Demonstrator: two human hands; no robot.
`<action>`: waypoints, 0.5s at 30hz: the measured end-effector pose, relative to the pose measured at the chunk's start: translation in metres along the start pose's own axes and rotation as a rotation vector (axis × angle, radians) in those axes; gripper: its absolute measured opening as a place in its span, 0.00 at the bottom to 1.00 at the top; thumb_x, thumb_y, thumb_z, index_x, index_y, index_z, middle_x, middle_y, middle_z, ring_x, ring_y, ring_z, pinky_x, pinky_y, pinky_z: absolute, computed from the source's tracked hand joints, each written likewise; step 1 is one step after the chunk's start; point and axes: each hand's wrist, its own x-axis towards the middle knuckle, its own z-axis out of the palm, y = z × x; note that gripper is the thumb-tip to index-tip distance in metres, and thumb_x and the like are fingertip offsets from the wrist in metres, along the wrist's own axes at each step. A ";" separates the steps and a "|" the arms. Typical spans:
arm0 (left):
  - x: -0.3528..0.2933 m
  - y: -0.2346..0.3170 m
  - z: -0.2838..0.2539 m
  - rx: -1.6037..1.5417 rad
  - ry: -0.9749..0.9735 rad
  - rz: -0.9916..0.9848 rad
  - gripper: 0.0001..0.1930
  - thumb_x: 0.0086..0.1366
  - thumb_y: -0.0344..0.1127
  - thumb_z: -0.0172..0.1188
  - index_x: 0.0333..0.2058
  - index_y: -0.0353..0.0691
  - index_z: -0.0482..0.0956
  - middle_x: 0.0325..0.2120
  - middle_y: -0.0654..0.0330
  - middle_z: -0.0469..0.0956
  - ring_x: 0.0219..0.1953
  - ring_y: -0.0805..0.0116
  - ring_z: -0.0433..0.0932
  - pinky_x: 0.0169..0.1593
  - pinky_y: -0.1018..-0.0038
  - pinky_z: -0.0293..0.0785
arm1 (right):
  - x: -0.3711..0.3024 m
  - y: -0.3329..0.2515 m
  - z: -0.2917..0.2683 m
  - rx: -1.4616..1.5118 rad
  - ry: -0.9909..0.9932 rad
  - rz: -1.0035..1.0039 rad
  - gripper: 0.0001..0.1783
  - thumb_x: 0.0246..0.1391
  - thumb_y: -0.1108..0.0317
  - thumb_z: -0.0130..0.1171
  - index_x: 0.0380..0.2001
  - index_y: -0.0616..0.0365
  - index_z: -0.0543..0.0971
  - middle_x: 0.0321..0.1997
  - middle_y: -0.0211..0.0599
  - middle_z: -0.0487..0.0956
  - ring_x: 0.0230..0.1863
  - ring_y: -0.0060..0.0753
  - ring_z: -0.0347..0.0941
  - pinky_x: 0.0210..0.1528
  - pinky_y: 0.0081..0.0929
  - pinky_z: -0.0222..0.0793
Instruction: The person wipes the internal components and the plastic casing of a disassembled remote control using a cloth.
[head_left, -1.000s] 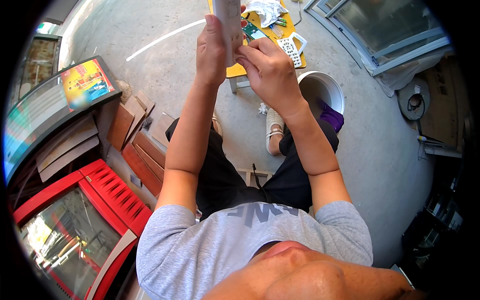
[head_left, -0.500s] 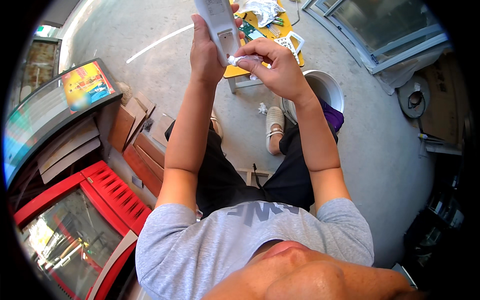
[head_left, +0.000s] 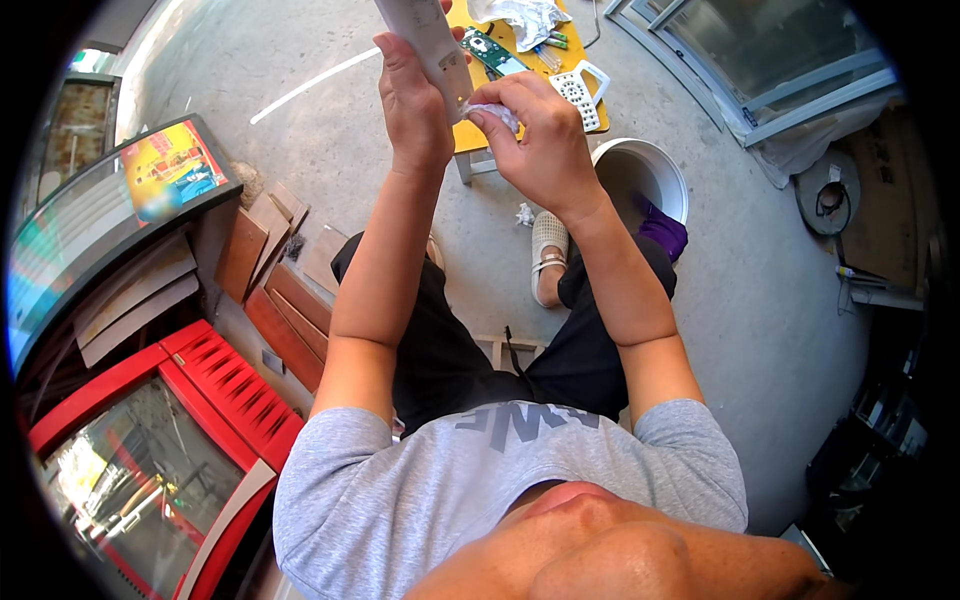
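My left hand (head_left: 418,115) is wrapped round a long white remote-control casing (head_left: 425,45), held up at the top of the view; its upper end is cut off. My right hand (head_left: 545,135) pinches a crumpled white tissue (head_left: 499,113) against the casing's lower right edge. Beyond the hands, a small yellow table (head_left: 468,137) bears a green circuit board (head_left: 488,50) and a white button pad (head_left: 572,97). Green batteries (head_left: 556,42) and a crumpled white cloth or wrapper (head_left: 525,18) also lie there.
Right of the table stands a white bucket (head_left: 683,190) with purple cloth (head_left: 664,232) over its rim. A tissue scrap (head_left: 524,214) lies on the floor near my shoe (head_left: 549,240). At left are brown boards (head_left: 285,330) and a red-framed glass cabinet (head_left: 225,400).
The casing has turned in my left hand, so its recess now shows much less. My right hand has shifted slightly up and left with the tissue.
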 end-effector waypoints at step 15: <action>0.005 -0.011 -0.008 -0.321 -0.075 -0.276 0.35 0.71 0.62 0.26 0.55 0.35 0.65 0.41 0.54 0.73 0.37 0.66 0.73 0.44 0.70 0.75 | 0.010 0.007 -0.015 0.033 -0.006 0.065 0.09 0.47 0.70 0.66 0.33 0.59 0.80 0.35 0.35 0.79 0.34 0.27 0.77 0.36 0.22 0.72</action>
